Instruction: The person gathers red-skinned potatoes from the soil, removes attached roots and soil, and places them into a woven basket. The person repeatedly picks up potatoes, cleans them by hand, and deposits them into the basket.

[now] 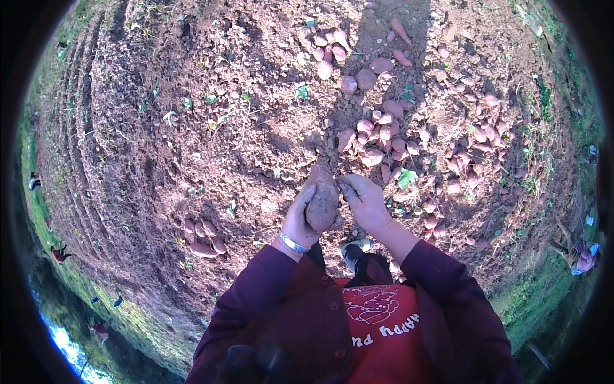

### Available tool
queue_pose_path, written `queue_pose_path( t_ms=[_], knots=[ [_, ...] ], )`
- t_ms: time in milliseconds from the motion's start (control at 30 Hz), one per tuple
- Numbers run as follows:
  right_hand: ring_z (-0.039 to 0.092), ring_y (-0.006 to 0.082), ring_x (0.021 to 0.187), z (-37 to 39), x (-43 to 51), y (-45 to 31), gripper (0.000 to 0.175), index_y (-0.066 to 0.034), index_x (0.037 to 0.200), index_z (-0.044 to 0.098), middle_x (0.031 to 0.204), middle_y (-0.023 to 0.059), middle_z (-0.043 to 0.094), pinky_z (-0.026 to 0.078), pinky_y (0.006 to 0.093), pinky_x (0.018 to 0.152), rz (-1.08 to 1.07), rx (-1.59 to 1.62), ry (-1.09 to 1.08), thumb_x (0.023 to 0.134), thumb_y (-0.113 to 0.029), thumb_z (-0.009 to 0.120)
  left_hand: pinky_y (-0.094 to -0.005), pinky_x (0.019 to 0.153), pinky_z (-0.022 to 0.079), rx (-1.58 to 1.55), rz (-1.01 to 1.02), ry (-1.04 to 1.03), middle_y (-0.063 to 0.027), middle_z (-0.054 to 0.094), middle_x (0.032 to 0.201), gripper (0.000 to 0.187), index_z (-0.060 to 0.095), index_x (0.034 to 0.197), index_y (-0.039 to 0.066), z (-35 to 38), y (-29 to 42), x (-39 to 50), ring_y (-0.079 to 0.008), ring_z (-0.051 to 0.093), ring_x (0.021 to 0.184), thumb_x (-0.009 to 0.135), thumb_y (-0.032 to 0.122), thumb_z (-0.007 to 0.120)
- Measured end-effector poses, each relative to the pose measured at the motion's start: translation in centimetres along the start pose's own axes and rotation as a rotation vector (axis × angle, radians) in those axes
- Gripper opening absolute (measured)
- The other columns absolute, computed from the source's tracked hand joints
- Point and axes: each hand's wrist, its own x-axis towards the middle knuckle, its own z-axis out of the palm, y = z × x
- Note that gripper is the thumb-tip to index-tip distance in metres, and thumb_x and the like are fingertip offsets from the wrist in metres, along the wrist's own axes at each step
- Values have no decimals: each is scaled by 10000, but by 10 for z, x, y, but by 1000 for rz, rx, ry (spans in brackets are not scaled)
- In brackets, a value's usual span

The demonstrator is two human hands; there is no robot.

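Note:
A large sweet potato, coated with soil, rests lengthwise in my left hand, whose fingers wrap round its underside. It points away from me, above the ground. Close to its upper right side is my right hand, with thumb and fingers drawn together. Whether those fingertips touch the skin or pinch something small is hidden. Just beyond my hands lies a pile of sweet potatoes on the soil. A green leaf lies by the pile's near edge.
Smaller sweet potatoes spread over the right side. Another cluster lies farther ahead, and a few tubers lie at left. My shoe stands on clumpy soil. A person is at the far right edge.

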Motion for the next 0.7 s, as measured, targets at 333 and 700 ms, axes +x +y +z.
queue_pose_path(
  t_ms=[333, 700],
  knots=[
    [570, 369, 708, -5, 14, -58, 573, 3, 802, 537, 727, 196, 559, 450, 413, 638, 110, -269, -225, 810, -570, 527, -381, 854, 484, 232, 182, 129, -90, 536, 1178, 469, 419, 1279, 82, 11, 7, -7, -220, 560, 1024, 936, 401, 433],
    [534, 124, 615, 0, 7, -50, 195, 0, 912, 600, 679, 90, 575, 447, 285, 593, 108, -60, -211, 908, -180, 522, -397, 827, 509, 194, 118, 24, -70, 508, 1165, 502, 373, 1296, 126, 18, 12, -54, -193, 530, 1066, 884, 339, 565]
  ],
)
